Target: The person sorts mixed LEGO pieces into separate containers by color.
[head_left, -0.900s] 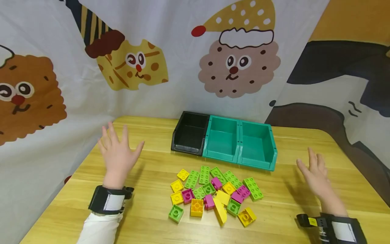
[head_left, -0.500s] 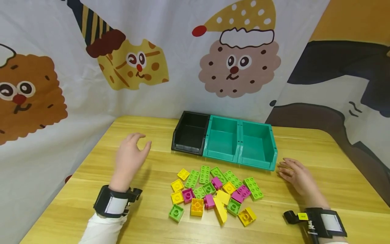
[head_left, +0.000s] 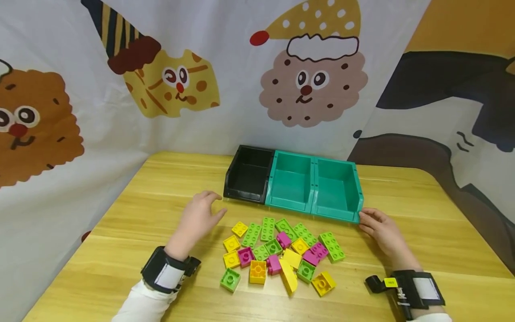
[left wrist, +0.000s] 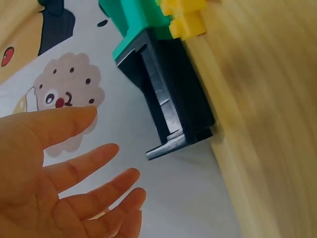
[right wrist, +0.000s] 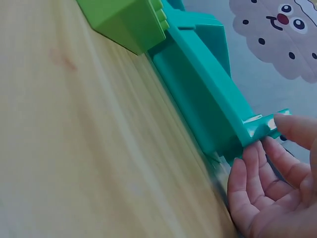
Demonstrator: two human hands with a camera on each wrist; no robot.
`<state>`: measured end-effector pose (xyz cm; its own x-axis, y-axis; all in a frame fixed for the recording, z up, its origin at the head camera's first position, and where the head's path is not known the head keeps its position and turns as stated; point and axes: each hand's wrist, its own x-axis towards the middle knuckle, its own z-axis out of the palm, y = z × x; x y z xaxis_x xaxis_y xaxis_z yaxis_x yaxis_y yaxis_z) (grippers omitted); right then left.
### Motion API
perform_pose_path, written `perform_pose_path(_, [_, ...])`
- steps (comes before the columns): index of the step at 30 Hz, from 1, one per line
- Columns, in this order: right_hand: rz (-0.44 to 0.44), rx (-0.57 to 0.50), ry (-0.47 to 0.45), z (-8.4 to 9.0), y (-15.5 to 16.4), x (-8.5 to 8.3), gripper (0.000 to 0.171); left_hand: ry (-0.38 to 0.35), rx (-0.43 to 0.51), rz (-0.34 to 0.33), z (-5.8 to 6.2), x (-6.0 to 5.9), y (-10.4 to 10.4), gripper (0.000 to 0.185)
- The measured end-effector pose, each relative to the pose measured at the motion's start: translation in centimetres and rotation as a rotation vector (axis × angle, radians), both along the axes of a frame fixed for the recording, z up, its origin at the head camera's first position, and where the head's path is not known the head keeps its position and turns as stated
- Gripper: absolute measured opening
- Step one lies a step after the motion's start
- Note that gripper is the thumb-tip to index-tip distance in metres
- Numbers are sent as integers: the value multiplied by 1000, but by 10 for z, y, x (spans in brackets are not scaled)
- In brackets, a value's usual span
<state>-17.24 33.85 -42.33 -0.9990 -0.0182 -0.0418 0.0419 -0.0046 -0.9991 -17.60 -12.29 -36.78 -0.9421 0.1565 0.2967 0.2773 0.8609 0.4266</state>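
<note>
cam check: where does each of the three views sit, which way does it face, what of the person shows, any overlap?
Head: above, facing forward and down at the table, bricks and bins; shows both hands.
Left wrist: low, faces the black bin; shows the left hand.
Right wrist: at table level, faces the green bin; shows the right hand touching its corner.
All see the bins.

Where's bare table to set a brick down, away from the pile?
Bare wood lies left of the left hand toward the curtain, and right of the right hand. The brick pile below the bins is crowded; the near table edge is free.
</note>
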Motion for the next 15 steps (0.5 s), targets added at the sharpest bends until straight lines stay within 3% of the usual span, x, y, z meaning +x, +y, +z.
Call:
perform_pose_path(9, [-35,69,21,-7,-4,-1,9,-124,-22,-81,-11,1,10,38])
perform_pose_path(15, [-53,119,16,-10,-3,2,10,-195,-3,-93,-16,2,16,39])
